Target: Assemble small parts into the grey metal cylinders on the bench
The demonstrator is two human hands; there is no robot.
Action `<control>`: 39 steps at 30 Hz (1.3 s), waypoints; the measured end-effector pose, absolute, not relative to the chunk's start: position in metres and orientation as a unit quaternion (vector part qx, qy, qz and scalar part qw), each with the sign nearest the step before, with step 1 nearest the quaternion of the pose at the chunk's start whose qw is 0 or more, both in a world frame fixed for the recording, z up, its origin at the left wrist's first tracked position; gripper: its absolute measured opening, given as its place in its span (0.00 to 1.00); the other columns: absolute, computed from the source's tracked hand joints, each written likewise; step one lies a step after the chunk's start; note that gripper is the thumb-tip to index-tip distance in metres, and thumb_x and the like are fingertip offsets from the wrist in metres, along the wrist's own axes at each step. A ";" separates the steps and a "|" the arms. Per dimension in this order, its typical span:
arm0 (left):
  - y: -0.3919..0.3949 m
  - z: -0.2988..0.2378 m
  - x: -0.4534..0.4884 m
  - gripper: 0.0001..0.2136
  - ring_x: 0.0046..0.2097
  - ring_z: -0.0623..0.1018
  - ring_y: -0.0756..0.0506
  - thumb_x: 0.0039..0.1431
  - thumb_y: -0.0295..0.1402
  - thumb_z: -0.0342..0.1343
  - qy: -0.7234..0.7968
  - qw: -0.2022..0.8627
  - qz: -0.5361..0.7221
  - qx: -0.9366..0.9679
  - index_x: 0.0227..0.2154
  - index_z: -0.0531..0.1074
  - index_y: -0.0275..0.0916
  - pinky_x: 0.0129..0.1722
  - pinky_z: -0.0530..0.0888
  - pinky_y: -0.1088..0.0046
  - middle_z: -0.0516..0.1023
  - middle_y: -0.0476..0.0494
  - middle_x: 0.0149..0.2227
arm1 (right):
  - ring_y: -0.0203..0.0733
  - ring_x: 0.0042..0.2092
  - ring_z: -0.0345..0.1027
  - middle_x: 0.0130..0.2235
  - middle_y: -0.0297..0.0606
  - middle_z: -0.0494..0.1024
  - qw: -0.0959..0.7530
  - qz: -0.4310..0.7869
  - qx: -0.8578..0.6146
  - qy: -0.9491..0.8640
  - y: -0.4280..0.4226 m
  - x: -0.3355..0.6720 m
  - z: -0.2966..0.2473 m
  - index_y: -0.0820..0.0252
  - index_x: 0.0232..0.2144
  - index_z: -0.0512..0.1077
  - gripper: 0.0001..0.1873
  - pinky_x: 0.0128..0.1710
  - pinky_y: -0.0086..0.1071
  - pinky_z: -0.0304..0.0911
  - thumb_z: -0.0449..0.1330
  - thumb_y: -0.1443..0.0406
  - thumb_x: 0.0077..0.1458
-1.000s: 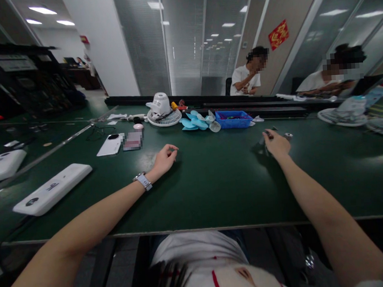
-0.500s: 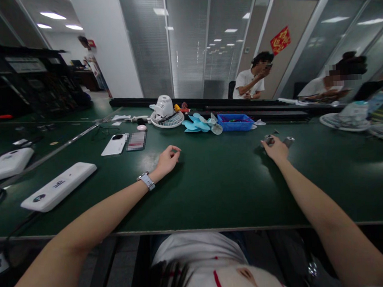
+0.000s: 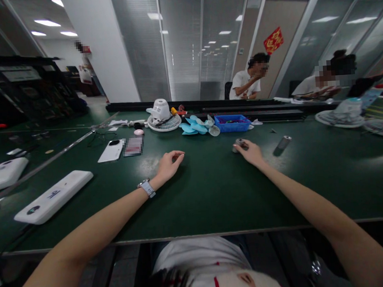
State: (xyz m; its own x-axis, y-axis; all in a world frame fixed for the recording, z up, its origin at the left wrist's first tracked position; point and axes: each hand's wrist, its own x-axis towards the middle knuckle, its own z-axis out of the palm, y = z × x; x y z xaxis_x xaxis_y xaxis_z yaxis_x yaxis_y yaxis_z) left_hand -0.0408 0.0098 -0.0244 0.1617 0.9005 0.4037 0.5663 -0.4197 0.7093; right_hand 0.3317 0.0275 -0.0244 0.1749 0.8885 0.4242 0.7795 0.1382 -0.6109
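Right hand (image 3: 252, 152) pinches small metal cylinder (image 3: 238, 143) at my fingertips; second cylinder (image 3: 282, 142) lies farther right, axis diagonal; left hand (image 3: 168, 164) curled, idle.

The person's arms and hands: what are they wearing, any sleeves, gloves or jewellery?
Both forearms are bare right to the frame edge, with no sleeves showing. The left hand and right hand are ungloved. The left wrist carries a watch with a pale strap and silvery clasp; the right wrist is bare.
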 end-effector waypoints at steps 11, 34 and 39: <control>-0.020 -0.007 -0.013 0.14 0.53 0.70 0.41 0.63 0.45 0.55 0.391 0.152 0.389 0.820 0.44 0.81 0.48 0.55 0.67 0.59 0.78 0.43 0.47 | 0.45 0.42 0.74 0.41 0.38 0.81 0.346 0.168 -0.414 -0.825 -0.038 0.186 -0.019 0.57 0.44 0.76 0.17 0.47 0.39 0.65 0.64 0.55 0.57; 0.007 -0.025 -0.045 0.16 0.44 0.68 0.43 0.60 0.50 0.57 0.411 0.154 0.228 0.869 0.45 0.80 0.53 0.47 0.63 0.63 0.72 0.45 0.37 | 0.47 0.45 0.75 0.45 0.42 0.81 0.416 0.081 -0.504 -0.752 0.005 0.258 -0.015 0.58 0.48 0.75 0.21 0.48 0.40 0.67 0.62 0.52 0.57; 0.017 -0.023 -0.051 0.20 0.42 0.72 0.43 0.65 0.49 0.48 0.433 0.180 0.289 0.834 0.50 0.78 0.47 0.47 0.66 0.64 0.78 0.44 0.36 | 0.56 0.47 0.73 0.45 0.51 0.80 0.329 -0.147 -0.680 -0.639 0.043 0.366 -0.008 0.62 0.49 0.75 0.24 0.50 0.46 0.62 0.59 0.52 0.58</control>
State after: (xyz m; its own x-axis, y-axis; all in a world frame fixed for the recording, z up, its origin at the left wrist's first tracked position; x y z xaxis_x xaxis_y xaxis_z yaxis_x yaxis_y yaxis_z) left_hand -0.0506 0.0174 -0.0226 0.4573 0.8272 0.3265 0.6185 -0.5597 0.5516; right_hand 0.3661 0.0428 -0.0079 0.1402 0.7722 0.6198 0.9650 0.0335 -0.2600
